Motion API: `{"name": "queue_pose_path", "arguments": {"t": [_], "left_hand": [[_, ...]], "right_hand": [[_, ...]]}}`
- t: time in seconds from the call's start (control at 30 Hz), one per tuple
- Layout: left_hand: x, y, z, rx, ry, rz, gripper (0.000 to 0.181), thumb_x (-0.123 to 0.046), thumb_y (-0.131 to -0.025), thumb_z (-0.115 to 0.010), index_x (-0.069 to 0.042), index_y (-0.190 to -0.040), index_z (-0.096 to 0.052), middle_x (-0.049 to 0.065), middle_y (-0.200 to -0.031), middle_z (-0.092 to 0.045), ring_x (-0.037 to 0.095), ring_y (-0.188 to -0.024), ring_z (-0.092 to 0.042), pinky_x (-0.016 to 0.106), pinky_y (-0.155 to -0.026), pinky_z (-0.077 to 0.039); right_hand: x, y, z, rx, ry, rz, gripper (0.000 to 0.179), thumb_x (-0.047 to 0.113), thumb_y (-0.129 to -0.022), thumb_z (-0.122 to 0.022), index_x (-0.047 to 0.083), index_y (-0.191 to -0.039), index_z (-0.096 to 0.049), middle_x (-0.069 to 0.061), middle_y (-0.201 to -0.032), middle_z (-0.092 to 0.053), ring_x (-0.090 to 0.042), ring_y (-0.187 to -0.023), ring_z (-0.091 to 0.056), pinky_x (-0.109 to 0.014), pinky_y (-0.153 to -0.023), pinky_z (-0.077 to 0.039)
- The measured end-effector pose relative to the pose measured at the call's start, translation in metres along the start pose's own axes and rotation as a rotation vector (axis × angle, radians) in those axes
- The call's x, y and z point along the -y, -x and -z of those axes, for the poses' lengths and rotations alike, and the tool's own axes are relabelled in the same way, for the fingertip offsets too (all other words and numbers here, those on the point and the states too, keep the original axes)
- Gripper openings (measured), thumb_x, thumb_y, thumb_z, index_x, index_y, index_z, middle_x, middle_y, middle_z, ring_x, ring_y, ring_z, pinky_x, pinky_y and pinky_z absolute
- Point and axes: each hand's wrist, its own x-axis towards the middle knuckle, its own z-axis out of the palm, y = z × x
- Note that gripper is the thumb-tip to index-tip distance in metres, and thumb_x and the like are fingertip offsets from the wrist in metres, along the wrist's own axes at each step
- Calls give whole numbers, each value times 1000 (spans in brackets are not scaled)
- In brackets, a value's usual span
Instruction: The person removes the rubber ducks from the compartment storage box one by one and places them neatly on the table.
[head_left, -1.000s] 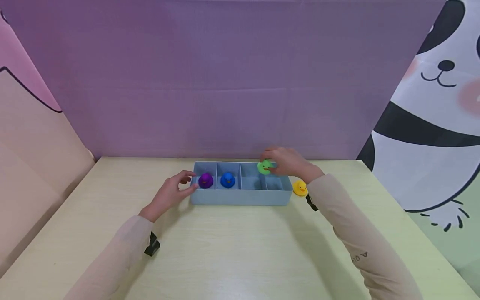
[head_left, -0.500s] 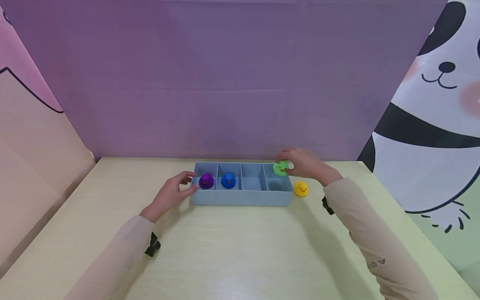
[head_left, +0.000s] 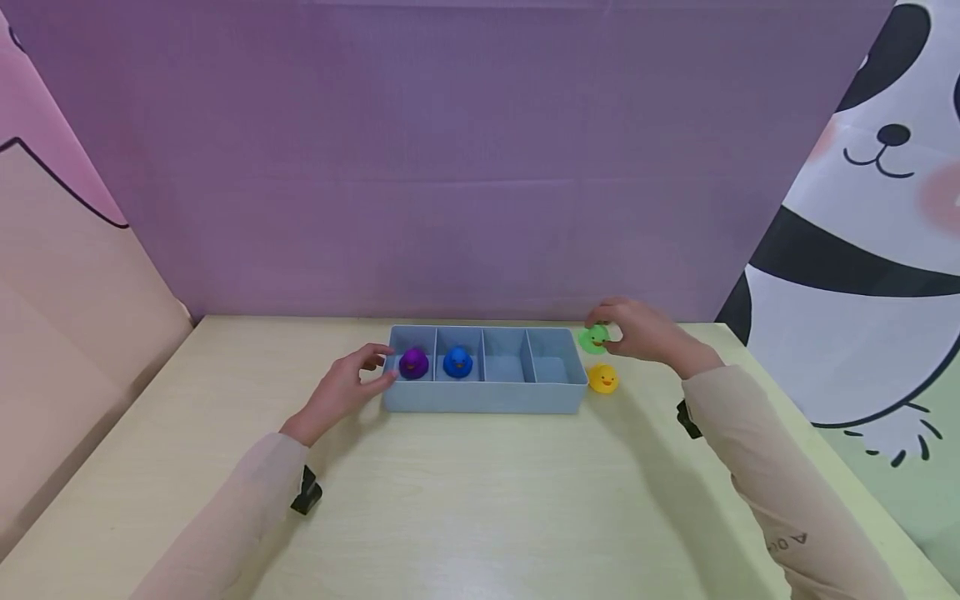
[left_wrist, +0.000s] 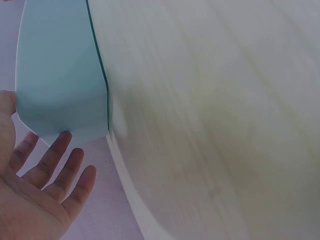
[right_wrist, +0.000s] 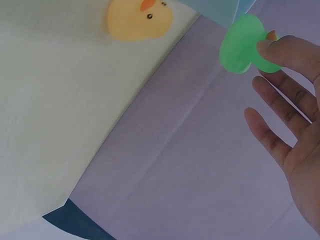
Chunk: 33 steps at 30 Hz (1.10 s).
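Note:
In the head view, my right hand (head_left: 647, 335) pinches a green rubber duck (head_left: 596, 339) by its head, just past the right end of a blue-grey divided box (head_left: 480, 397). The right wrist view shows my thumb on the green duck (right_wrist: 243, 44), the other fingers spread. My left hand (head_left: 341, 387) touches the box's left end, with relaxed fingers against its wall, as the left wrist view shows the box (left_wrist: 62, 65) too. A purple duck (head_left: 413, 363) sits in the leftmost compartment, and a blue duck (head_left: 457, 362) in the one beside it. The two right compartments hold nothing.
A yellow duck (head_left: 603, 378) stands on the pale wooden table (head_left: 465, 500), close to the box's right end and below the green duck. Behind the table's back edge hangs a purple cloth (head_left: 450, 167). A panda print (head_left: 862, 333) covers the right side.
My right hand has carried the green duck rightward, from above the third compartment across the fourth and past the box's right end. My left hand and the box stay in place.

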Motion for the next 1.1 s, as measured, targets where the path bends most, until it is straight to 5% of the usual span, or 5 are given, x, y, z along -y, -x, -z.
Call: {"name": "queue_pose_path", "arguments": {"t": [0.6, 1.1], "left_hand": [[0, 0, -1, -2, -4, 7, 43, -31, -88, -59, -10, -125, -51, 17, -118, -59, 35, -112, -53, 50, -91, -45], [2, 0, -1, -8, -10, -2, 44, -32, -88, -60, -11, -126, -50, 17, -117, -59, 35, -111, -54, 51, -91, -44]], "right_hand": [[-33, 33, -9, -33, 27, -9, 29, 0, -69, -73, 7, -96, -67, -4, -91, -63, -18, -81, -56, -38, -74, -49], [-50, 49, -28, 51, -5, -84, 30, 0, -69, -73, 9, -97, -65, 0, -88, -62, -15, -79, -55, -36, -69, -49]]}}
